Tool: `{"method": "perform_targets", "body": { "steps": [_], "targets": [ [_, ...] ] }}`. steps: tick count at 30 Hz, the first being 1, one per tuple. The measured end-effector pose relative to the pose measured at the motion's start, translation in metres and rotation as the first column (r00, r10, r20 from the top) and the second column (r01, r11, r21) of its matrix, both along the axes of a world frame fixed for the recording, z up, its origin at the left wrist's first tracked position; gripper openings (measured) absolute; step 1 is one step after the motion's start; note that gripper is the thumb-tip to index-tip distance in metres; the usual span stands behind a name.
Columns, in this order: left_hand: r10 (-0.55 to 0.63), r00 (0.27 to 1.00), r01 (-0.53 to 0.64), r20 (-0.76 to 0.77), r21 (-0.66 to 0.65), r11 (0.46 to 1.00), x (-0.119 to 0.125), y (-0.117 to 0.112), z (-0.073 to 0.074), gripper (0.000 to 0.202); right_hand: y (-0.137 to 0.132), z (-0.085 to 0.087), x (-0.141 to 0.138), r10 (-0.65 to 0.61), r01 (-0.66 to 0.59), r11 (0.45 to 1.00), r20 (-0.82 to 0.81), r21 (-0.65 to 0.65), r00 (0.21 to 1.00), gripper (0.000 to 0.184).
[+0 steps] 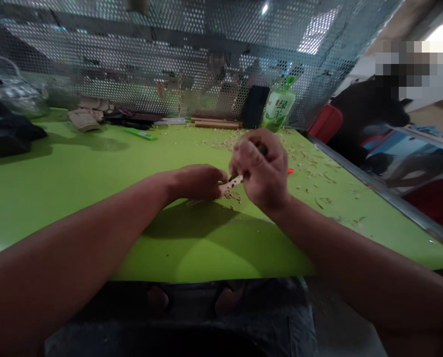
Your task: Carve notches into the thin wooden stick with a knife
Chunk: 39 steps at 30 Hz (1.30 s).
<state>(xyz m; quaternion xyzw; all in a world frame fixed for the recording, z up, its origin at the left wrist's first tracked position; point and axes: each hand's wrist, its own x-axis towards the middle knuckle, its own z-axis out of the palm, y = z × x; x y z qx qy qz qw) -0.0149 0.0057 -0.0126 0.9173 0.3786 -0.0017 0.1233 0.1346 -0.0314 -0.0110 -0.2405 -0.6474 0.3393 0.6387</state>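
Note:
My left hand (202,181) presses a thin, pale piece of wood (231,184) down on the green tabletop (214,258), its fingers closed round it. Dark spots or holes show along the bare end of the wood. My right hand (260,171) is wrapped in a fist round a tool with a dark, rounded handle end (262,148). The tool's narrow dark tip meets the wood just right of my left fingers; its exact kind is hidden by the fist. Small wood chips (233,197) lie beside the piece.
Shavings (323,198) are strewn over the right side. Along the perforated metal screen (132,59) stand a green-capped bottle (280,104) and a black phone-like slab (256,106), near wooden sticks (217,124), a green cutter (140,134) and carved wood pieces (87,114). A person in dark clothing (366,114) sits at right.

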Motion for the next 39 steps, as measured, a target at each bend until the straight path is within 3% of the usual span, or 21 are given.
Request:
{"method": "perform_targets", "body": {
  "steps": [2,5,13,23,39],
  "targets": [
    [0.022,0.997,-0.024,-0.08,-0.016,1.0,-0.001,-0.001,0.005,0.032,0.013,0.003,0.006,0.018,-0.031,0.992,-0.114,-0.119,0.993,0.024],
    [0.0,0.998,-0.005,-0.063,-0.078,0.997,-0.004,0.002,0.006,0.034,0.024,0.007,0.013,0.011,-0.044,0.981,-0.17,-0.189,0.985,0.025],
    [-0.153,0.985,0.162,0.083,-0.115,0.98,-0.007,0.014,-0.005,0.03,0.025,-0.004,0.006,0.032,-0.055,0.986,-0.146,-0.154,0.989,0.031],
    [-0.112,0.994,0.112,0.0,-0.039,0.993,-0.004,0.009,0.001,0.017,0.019,-0.001,0.0,0.055,-0.088,0.982,-0.194,-0.169,0.979,0.043],
    [-0.084,0.996,0.083,-0.004,-0.066,0.994,-0.002,0.011,-0.001,0.017,0.022,-0.01,-0.004,0.109,-0.117,0.992,-0.142,-0.046,0.984,0.034]
  ]
}}
